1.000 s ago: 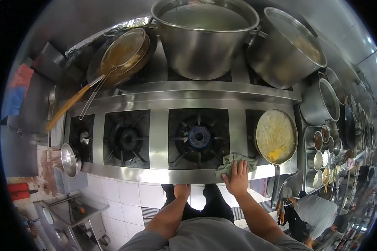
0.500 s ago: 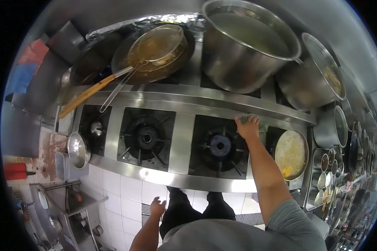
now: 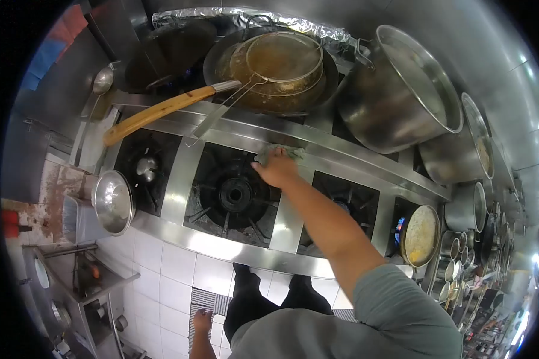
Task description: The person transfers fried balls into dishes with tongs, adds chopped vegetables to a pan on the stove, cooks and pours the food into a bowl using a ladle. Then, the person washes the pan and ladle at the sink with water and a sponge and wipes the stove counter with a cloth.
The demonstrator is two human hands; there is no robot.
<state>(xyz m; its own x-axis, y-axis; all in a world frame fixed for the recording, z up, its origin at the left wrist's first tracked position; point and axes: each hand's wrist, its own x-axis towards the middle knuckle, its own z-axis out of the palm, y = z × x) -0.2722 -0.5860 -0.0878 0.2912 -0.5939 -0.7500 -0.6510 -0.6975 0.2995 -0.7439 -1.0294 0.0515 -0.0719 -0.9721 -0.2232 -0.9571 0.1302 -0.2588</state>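
My right hand [image 3: 276, 167] presses a greyish-green cloth [image 3: 294, 153] against the steel stove top [image 3: 290, 224], just behind a gas burner [image 3: 235, 194]. Its fingers are closed over the cloth and hide part of it. Down at my left side hangs my left hand [image 3: 202, 322], away from the stove, with its fingers loosely bent and apart and nothing seen in them. Behind the cloth, a raised steel ledge [image 3: 341, 157] runs along the stove.
At the back stand a wok [image 3: 212, 102] with a wood-handled strainer [image 3: 285, 57] across it, and tall stockpots [image 3: 371, 113]. A flame shows beside the round pan [image 3: 421, 236] at right. A steel bowl [image 3: 112, 203] sits at left, near a ladle [image 3: 103, 79].
My right hand has moved left with the cloth, from beside the right-hand burner to behind the middle one. My left hand has dropped lower. The view has shifted to the left.
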